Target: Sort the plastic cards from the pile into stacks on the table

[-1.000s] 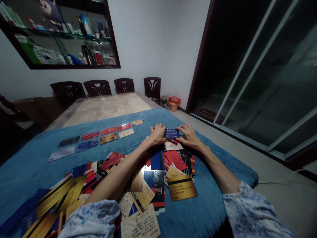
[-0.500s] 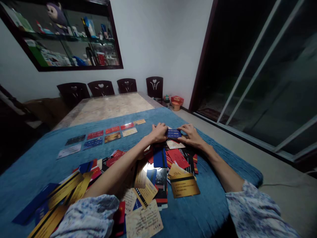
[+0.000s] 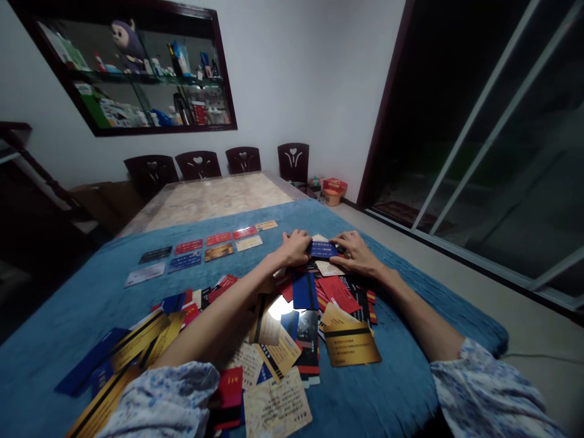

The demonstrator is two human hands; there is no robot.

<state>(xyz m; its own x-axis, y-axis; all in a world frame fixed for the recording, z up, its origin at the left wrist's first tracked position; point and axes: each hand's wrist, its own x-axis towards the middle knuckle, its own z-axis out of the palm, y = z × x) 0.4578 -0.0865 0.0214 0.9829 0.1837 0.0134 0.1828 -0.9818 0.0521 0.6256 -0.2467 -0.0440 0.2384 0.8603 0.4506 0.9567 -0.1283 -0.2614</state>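
Between my two hands is a blue card (image 3: pixel 323 249) with pale print, at the far side of a loose heap of cards. My left hand (image 3: pixel 296 247) grips its left end with curled fingers. At its right end, my right hand (image 3: pixel 357 252) pinches the edge between thumb and fingers. Just below lies a cream card (image 3: pixel 329 268), with a red card (image 3: pixel 338 293) and a dark blue card (image 3: pixel 305 291) nearer me. A gold card (image 3: pixel 352 344) with a black stripe rests at the heap's near right. My left forearm hides part of the heap.
Two rows of cards, among them a silver card (image 3: pixel 145 275) and a gold card (image 3: pixel 219 252), lie apart on the blue cloth (image 3: pixel 356 395) at left. Dark chairs (image 3: pixel 293 163) stand behind the table. A glass sliding door (image 3: pixel 502 152) is on the right.
The whole view has shifted slightly, so things appear further right. Both hands keep hold of the blue card in nearly the same place over the heap.
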